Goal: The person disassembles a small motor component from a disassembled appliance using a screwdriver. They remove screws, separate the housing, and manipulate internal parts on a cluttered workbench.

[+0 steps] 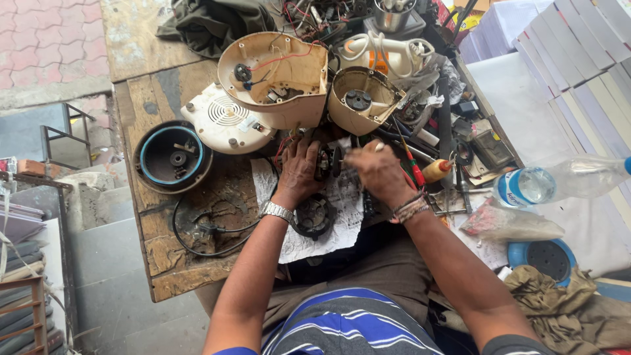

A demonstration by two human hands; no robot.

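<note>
Dark metal motor core (327, 161) sits clamped in left hand (299, 172), steadied while right hand (378, 172) pinches a thin tool against it over crumpled white paper (342, 223).

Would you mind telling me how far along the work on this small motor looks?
Done: the cream housing lies open, wires showing, its vented base plate set aside. In hand: the left hand steadies the dark motor part while the right hand works on it. Left: housing, plate and round black piece remain apart.

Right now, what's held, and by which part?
Both hands grip a small dark motor part: left hand on its left side, right hand closed at its right end. Exact finger placement is hidden.
</note>
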